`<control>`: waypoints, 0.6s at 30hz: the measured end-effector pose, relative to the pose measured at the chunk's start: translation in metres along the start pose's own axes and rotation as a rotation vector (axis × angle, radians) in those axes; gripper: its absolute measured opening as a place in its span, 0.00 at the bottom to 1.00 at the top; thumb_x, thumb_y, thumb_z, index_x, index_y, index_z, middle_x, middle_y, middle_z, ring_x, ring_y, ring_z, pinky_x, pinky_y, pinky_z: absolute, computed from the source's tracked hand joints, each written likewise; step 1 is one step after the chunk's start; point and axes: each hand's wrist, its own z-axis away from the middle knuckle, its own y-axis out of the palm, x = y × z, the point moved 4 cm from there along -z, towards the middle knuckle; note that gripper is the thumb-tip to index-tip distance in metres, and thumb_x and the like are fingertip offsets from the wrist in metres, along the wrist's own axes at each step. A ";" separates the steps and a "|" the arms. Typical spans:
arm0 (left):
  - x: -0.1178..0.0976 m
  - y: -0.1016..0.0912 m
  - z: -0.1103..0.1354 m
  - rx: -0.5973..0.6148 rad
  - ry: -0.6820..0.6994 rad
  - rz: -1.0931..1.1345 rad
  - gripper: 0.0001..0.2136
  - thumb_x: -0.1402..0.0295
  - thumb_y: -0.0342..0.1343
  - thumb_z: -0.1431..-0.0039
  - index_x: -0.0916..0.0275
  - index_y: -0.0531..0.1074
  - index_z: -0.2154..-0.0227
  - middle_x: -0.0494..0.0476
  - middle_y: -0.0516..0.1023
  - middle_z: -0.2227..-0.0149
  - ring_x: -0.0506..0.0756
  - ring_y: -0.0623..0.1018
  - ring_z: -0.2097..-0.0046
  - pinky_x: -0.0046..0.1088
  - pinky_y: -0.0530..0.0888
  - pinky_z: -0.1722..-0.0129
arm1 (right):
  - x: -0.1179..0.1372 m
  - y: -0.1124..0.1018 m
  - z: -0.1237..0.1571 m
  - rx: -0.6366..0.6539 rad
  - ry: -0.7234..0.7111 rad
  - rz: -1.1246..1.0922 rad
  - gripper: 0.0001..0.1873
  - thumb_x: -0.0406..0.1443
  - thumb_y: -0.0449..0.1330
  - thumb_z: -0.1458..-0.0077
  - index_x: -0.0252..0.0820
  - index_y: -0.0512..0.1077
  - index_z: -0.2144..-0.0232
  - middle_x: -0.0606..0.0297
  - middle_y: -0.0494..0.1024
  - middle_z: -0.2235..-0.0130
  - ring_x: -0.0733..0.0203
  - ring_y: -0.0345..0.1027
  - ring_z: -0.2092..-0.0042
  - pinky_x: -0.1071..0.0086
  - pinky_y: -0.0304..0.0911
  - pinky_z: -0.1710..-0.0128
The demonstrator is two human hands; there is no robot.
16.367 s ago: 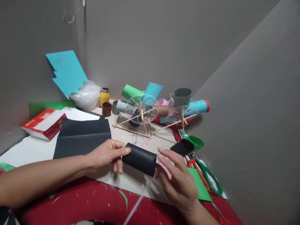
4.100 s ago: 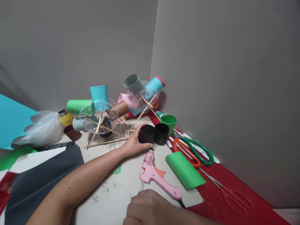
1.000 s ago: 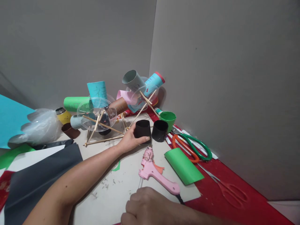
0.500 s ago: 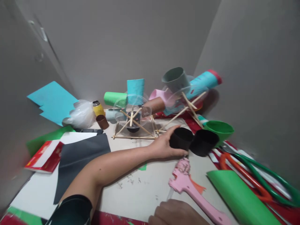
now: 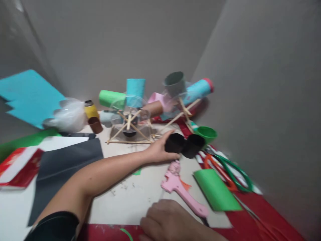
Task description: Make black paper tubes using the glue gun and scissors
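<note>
My left hand (image 5: 157, 151) reaches forward and is wrapped round a short black paper cup (image 5: 174, 142) standing on the beige board (image 5: 130, 197). A second black cup (image 5: 192, 145) stands touching it on the right, with a green cup (image 5: 207, 133) just behind. My right hand (image 5: 167, 221) rests low near the front edge, fingers curled, beside the handle of a pink glue gun (image 5: 182, 188). Nothing shows in that hand. The picture is blurred by motion.
A stick frame (image 5: 130, 129) carrying coloured paper tubes and clear lids stands behind the cups. Green paper roll (image 5: 216, 189) and scissors (image 5: 230, 169) lie right. Black paper sheet (image 5: 65, 167), white bag (image 5: 67, 115), yellow jar (image 5: 90, 109) and blue card (image 5: 27, 97) are left. Grey walls close in.
The view has swung back and left, shifting everything in the picture. My left hand stays on the black cup; my right hand stays low by the glue gun.
</note>
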 end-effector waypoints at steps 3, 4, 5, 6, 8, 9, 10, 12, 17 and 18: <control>0.003 -0.001 -0.004 -0.005 0.023 -0.017 0.46 0.60 0.66 0.55 0.62 0.48 0.35 0.67 0.63 0.38 0.64 0.66 0.39 0.44 0.60 0.39 | -0.003 -0.012 -0.005 0.063 0.016 -0.017 0.15 0.41 0.54 0.37 0.42 0.65 0.75 0.72 0.71 0.78 0.65 0.62 0.76 0.66 0.46 0.77; 0.004 -0.001 -0.006 0.002 0.026 -0.035 0.46 0.60 0.66 0.54 0.63 0.48 0.35 0.68 0.62 0.38 0.64 0.64 0.38 0.44 0.60 0.39 | -0.004 -0.015 -0.006 0.088 0.020 -0.009 0.15 0.41 0.54 0.37 0.42 0.64 0.75 0.72 0.71 0.78 0.65 0.61 0.76 0.66 0.46 0.77; 0.004 -0.002 -0.006 0.006 0.025 -0.050 0.46 0.59 0.66 0.54 0.63 0.48 0.35 0.68 0.61 0.37 0.64 0.63 0.38 0.44 0.59 0.38 | -0.004 -0.017 -0.006 0.115 0.021 0.002 0.15 0.41 0.53 0.36 0.42 0.64 0.75 0.71 0.71 0.77 0.65 0.61 0.76 0.66 0.46 0.77; 0.005 -0.002 -0.007 0.006 0.022 -0.065 0.46 0.59 0.66 0.54 0.63 0.48 0.35 0.68 0.61 0.37 0.65 0.63 0.37 0.44 0.59 0.38 | -0.003 -0.018 -0.005 0.137 0.016 0.012 0.16 0.41 0.53 0.36 0.43 0.64 0.75 0.70 0.72 0.76 0.64 0.61 0.76 0.66 0.46 0.77; 0.005 -0.003 -0.007 0.001 0.014 -0.088 0.46 0.58 0.66 0.54 0.62 0.48 0.35 0.68 0.60 0.36 0.65 0.62 0.37 0.44 0.58 0.38 | -0.002 -0.018 -0.004 0.143 0.002 0.023 0.15 0.40 0.52 0.35 0.43 0.64 0.75 0.69 0.72 0.76 0.63 0.60 0.75 0.66 0.45 0.78; 0.005 -0.003 -0.007 -0.004 0.015 -0.096 0.46 0.58 0.66 0.54 0.62 0.48 0.35 0.67 0.60 0.36 0.65 0.62 0.37 0.44 0.58 0.37 | -0.001 -0.017 -0.003 0.130 0.002 0.021 0.15 0.41 0.52 0.35 0.43 0.65 0.74 0.69 0.71 0.76 0.63 0.60 0.75 0.66 0.45 0.78; 0.005 -0.003 -0.006 -0.008 0.019 -0.102 0.46 0.58 0.66 0.54 0.62 0.48 0.35 0.67 0.60 0.36 0.65 0.62 0.37 0.44 0.57 0.37 | 0.000 -0.017 -0.003 0.106 0.008 0.017 0.15 0.41 0.52 0.35 0.42 0.65 0.74 0.70 0.71 0.77 0.63 0.59 0.76 0.66 0.45 0.78; 0.004 -0.003 -0.006 -0.018 0.033 -0.107 0.45 0.59 0.66 0.53 0.62 0.48 0.35 0.67 0.59 0.36 0.64 0.61 0.36 0.44 0.57 0.37 | 0.000 -0.016 -0.002 0.058 0.021 0.008 0.16 0.42 0.52 0.35 0.42 0.65 0.74 0.70 0.70 0.77 0.63 0.59 0.76 0.66 0.45 0.77; 0.002 -0.004 -0.007 -0.051 0.073 -0.106 0.44 0.62 0.65 0.53 0.63 0.49 0.35 0.68 0.55 0.34 0.63 0.59 0.35 0.43 0.55 0.36 | -0.001 -0.017 -0.002 0.036 0.025 0.006 0.16 0.41 0.51 0.35 0.41 0.65 0.74 0.70 0.70 0.78 0.64 0.59 0.76 0.67 0.48 0.75; 0.002 -0.005 -0.007 -0.056 0.078 -0.109 0.44 0.63 0.65 0.53 0.63 0.49 0.35 0.68 0.55 0.34 0.63 0.59 0.35 0.43 0.55 0.36 | -0.002 -0.016 -0.002 0.031 0.025 0.007 0.16 0.41 0.51 0.35 0.41 0.65 0.74 0.70 0.70 0.77 0.64 0.59 0.76 0.67 0.48 0.76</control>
